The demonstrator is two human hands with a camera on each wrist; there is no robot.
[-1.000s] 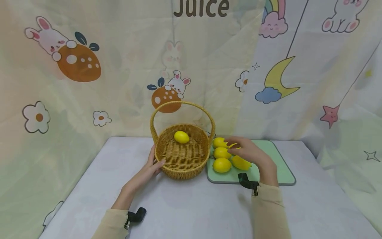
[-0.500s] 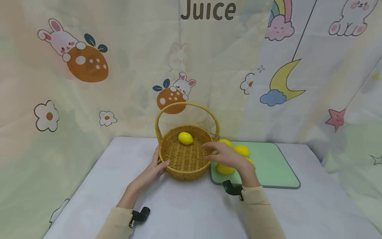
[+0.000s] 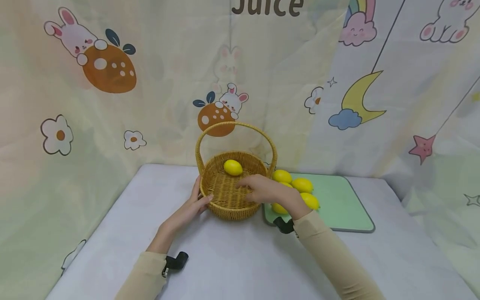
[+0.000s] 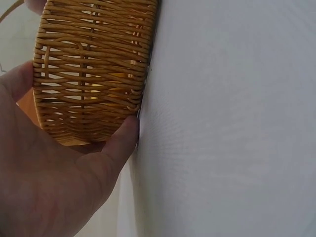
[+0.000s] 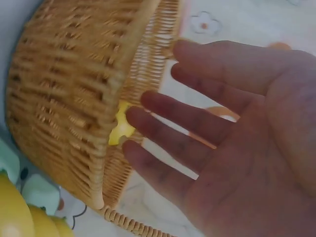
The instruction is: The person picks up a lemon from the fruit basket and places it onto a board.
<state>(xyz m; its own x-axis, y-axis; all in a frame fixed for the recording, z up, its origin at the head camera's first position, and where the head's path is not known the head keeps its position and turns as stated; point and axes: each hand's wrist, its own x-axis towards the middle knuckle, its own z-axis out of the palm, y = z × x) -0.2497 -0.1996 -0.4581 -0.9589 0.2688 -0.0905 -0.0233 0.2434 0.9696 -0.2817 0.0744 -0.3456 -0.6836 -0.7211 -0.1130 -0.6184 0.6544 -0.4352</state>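
Observation:
In the head view a wicker basket [image 3: 232, 214] with a tall hoop handle stands mid-table. One lemon [image 3: 233, 167] lies inside it, against the back. My left hand [image 3: 192, 206] holds the basket by its left side, thumb at the rim and fingers along the outer wall; the left wrist view shows this grip on the woven side [image 4: 94, 64]. My right hand [image 3: 268, 191] reaches over the basket's right rim. Its fingers [image 5: 177, 116] are stretched out above the opening and hold nothing. Several more lemons [image 3: 302, 185] lie to the right, partly behind the right hand and wrist.
Those lemons rest on a pale green cutting board [image 3: 343, 208] with a grey edge, close beside the basket. The white table [image 3: 232, 258] ends at a printed cloth backdrop [image 3: 165, 104] hanging behind it.
My right hand has moved left from over the lemons on the board to above the basket, carrying nothing. The left hand stays on the basket. The head view has shifted slightly.

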